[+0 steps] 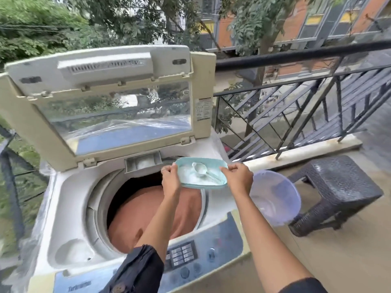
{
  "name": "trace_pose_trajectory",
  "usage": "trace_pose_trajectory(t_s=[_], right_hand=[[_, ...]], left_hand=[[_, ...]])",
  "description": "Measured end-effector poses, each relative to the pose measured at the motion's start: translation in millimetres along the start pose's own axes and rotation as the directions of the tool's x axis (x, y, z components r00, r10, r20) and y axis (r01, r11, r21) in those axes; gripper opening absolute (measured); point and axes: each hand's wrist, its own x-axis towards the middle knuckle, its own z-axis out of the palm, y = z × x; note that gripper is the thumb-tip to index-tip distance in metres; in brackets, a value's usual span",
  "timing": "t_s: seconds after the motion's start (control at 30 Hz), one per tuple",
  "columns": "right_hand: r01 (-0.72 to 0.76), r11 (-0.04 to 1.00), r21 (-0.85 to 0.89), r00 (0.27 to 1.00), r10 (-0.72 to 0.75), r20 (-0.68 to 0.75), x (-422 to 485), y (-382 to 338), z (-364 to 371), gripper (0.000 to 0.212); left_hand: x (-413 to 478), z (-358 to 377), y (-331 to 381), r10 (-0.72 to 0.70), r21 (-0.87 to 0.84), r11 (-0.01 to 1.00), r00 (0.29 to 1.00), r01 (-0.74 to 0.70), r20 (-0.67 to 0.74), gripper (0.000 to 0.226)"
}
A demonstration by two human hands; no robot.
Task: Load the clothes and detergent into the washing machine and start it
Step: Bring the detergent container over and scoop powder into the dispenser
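Dark sleeves (137, 269) at the bottom edge, forearms reaching forward over the washing machine (69, 199). Control panel (190, 256) along the front edge of the machine, buttons untouched, nothing to show a cycle started. Lid (101, 98) propped upright at the back edge, glass pane showing the railing (296, 85) behind. Drum (99, 208) open, filled with orange-brown clothes (137, 212), so loading looks done or nearly so.

Pale teal detergent tub (202, 186), held level over the back right part of the drum opening, just beside the dispenser drawer (143, 161) pulled out at the back edge. White powder inside, with a clear scoop (201, 170) lying in it, not yet lifted. Left hand (170, 178) pinching the tub's left rim, grip narrow and closed on it. Right hand (239, 178) pinching the right rim the same way, fingers curled round the edge.

Drawer apparently holding a little white residue or powder, hard to tell which through the blur. Likely at the detergent step: powder to be scooped into drawer or drum, tub set aside, lid lowered, buttons pressed.

Off the right edge of the machine, a lilac basin (275, 197) resting against a dark wicker stool (334, 191) on the balcony floor (338, 261).
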Motion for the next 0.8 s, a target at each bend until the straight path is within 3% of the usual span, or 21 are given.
trace_pose_trajectory(t_s=[0.17, 0.33, 0.67, 0.8], right_hand=[[-0.009, 0.999, 0.046, 0.998, 0.012, -0.069, 33.7, 35.9, -61.5, 0.025], [-0.002, 0.999, 0.036, 0.997, 0.005, -0.081, 72.4, 77.3, -124.1, 0.029], [-0.099, 0.994, 0.034, 0.975, 0.104, -0.197, 131.5, 144.8, -225.2, 0.026], [-0.179, 0.983, 0.051, 0.955, 0.186, -0.232, 166.7, 172.1, -246.1, 0.020]], left_hand=[[-43.3, 70.3, -1.5, 0.016, 0.007, 1.000, 1.000, -0.016, 0.005, 0.021], [-92.2, 144.3, 1.5, 0.119, 0.130, 0.985, 0.993, -0.115, -0.021, 0.029], [-130.4, 273.0, -13.9, 0.163, 0.189, 0.965, 0.981, -0.180, 0.105, 0.027], [-132.9, 328.6, -24.2, 0.141, 0.183, 0.966, 0.964, -0.183, 0.224, 0.028]])
